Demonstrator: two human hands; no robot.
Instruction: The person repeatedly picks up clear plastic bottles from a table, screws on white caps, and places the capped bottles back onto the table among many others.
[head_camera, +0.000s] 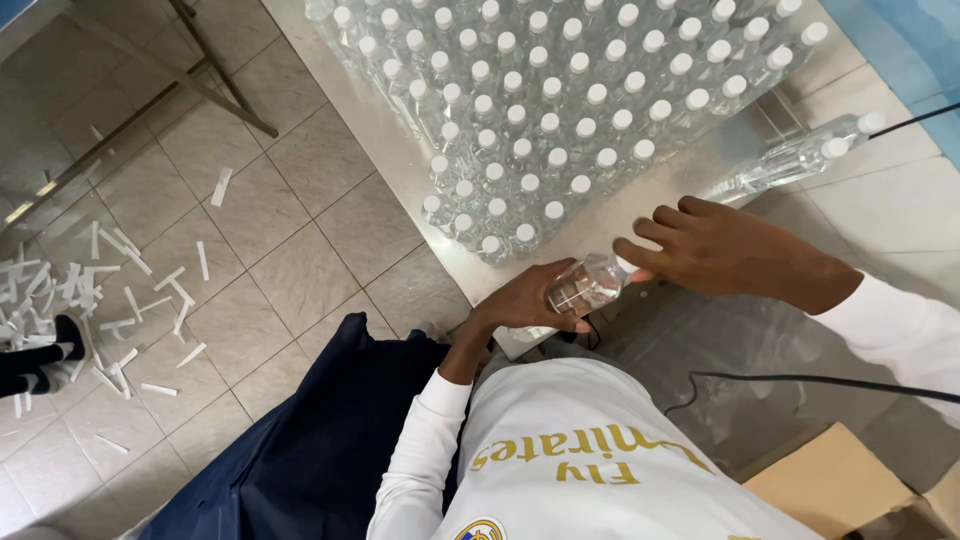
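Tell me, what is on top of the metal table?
The metal table carries many upright clear bottles with white caps and two bottles lying down. Their contents cannot be judged, and the packed bottles cover most of the tabletop.

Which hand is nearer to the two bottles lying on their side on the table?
Right. The right hand is just below the lying bottles; the left hand is farther away.

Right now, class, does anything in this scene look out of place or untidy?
Yes. Many white paper strips lie scattered over the tiled floor at left. Two clear bottles lie on their sides on the metal table, while the other bottles stand upright in rows.
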